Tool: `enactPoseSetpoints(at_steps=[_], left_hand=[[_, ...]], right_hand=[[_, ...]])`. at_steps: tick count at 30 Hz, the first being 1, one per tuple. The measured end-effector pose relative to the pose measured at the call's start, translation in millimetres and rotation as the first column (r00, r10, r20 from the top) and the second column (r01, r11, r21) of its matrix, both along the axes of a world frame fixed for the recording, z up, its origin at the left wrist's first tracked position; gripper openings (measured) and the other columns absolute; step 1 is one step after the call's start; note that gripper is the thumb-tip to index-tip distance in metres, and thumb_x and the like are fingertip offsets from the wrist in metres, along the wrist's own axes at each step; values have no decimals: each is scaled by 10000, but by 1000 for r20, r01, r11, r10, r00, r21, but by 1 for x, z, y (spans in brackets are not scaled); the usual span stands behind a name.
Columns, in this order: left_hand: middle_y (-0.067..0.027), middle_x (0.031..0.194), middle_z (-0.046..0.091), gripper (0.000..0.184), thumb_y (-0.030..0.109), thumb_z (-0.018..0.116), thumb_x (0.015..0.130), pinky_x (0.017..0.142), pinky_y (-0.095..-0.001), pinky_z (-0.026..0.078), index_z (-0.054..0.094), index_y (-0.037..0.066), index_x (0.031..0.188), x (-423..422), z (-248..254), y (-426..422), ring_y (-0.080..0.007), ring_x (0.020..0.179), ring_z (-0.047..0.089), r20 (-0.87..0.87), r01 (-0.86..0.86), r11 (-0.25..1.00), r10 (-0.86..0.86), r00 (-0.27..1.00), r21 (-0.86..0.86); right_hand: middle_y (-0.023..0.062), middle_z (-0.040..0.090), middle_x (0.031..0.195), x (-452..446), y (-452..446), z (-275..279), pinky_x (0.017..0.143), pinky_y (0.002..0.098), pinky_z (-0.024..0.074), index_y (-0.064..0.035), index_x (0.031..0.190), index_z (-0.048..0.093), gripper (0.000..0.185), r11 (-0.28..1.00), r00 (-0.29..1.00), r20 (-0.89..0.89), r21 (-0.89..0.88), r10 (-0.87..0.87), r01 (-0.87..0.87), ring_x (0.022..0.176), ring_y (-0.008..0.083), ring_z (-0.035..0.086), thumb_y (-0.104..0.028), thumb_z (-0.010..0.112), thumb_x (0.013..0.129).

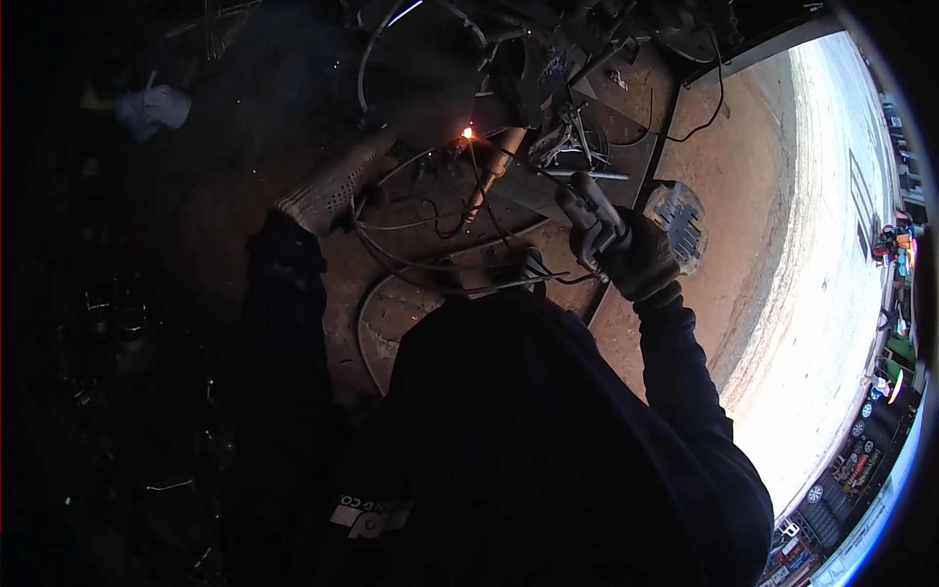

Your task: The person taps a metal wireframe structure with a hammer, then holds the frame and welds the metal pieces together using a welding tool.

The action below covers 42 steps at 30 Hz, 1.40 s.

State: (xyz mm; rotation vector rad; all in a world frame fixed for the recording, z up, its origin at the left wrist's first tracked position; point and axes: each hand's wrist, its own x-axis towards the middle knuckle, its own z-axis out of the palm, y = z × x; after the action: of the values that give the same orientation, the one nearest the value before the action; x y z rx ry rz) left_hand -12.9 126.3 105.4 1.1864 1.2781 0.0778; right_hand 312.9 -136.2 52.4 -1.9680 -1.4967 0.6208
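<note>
From my distant seat, I see the right hand point(641, 256) in a dark work glove, its fingers wrapped around a dark grey clamp-like tool point(599, 220). A thin dark rod point(528, 162) runs from it toward a bright orange-white glow point(468, 133) at the near edge of a dark metal piece point(425, 103), in the far middle of the scene. My left hand point(331, 186), in a dotted light glove, reaches in left of the glow; I cannot tell whether its fingers grip anything.

To do this well, I judge the right wrist should be steady, with the rod's tip close to the seam and its angle even. The left fingers need clearance from the heat. Just right of the glow, a brown metal cylinder point(501, 168) slants nearby, and looped dark cables point(364, 328) could snag my sleeve.
</note>
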Motion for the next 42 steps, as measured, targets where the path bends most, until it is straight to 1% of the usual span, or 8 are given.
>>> enactPoseSetpoints(at_steps=[11,19,21,23,24,28,32,42], left_hand=[[-114,1069,667,759,621,629,872,455,-244,408,588,-30,1260,-3,-6,-3,-83,597,565,114,-18,996,7,994,93],[-86,1022,690,697,617,618,883,429,-244,387,636,-8,1192,-3,-14,8,-87,627,573,110,43,999,-45,993,21],[-76,1018,689,675,606,627,884,425,-246,388,642,0,1182,2,-8,6,-89,634,581,147,21,999,-28,989,48],[-76,1019,689,673,604,628,884,425,-245,389,641,1,1183,2,-5,4,-89,635,583,147,13,998,-21,989,56],[-76,1019,689,672,603,629,884,425,-245,389,641,2,1184,3,-4,4,-89,635,584,138,15,999,-21,990,47],[-76,1022,689,668,599,632,884,425,-243,390,639,3,1187,2,0,3,-90,637,587,90,19,1000,-21,996,21],[-76,1024,689,664,595,635,884,425,-242,392,638,5,1190,-1,4,2,-91,638,590,67,25,1000,-24,997,-14],[-76,1030,689,655,584,643,884,425,-238,395,634,9,1197,1,10,-1,-94,642,599,50,-4,1000,5,999,-24]], right_hand=[[185,710,1060,-2,4,2,847,426,559,-42,1249,617,616,999,1000,12,-43,10,-9,985,354,701,-376,776,757],[189,698,1064,-1,11,-3,818,442,561,-68,1243,604,576,996,998,46,-74,51,-47,963,370,695,-416,759,811],[177,694,1073,3,5,-18,813,447,555,-83,1221,604,509,992,983,146,31,113,-119,968,370,690,-418,723,858],[166,690,1069,3,3,-34,807,451,549,-87,1183,616,448,998,992,-127,63,15,-7,969,367,683,-404,703,879],[158,688,1058,0,11,-9,795,450,543,-90,1155,625,422,993,982,148,-40,120,-115,961,366,678,-396,706,875],[159,690,1081,-1,6,-4,774,435,545,-77,1196,626,432,994,982,169,-80,82,-69,931,347,683,-350,704,870],[185,715,1002,-4,2,2,820,393,557,-9,1222,625,496,996,993,-108,78,-38,47,951,301,714,-279,714,816],[163,704,958,-3,-7,-4,789,402,535,-7,1118,629,479,992,988,-115,71,-98,107,901,315,697,-346,722,791]])
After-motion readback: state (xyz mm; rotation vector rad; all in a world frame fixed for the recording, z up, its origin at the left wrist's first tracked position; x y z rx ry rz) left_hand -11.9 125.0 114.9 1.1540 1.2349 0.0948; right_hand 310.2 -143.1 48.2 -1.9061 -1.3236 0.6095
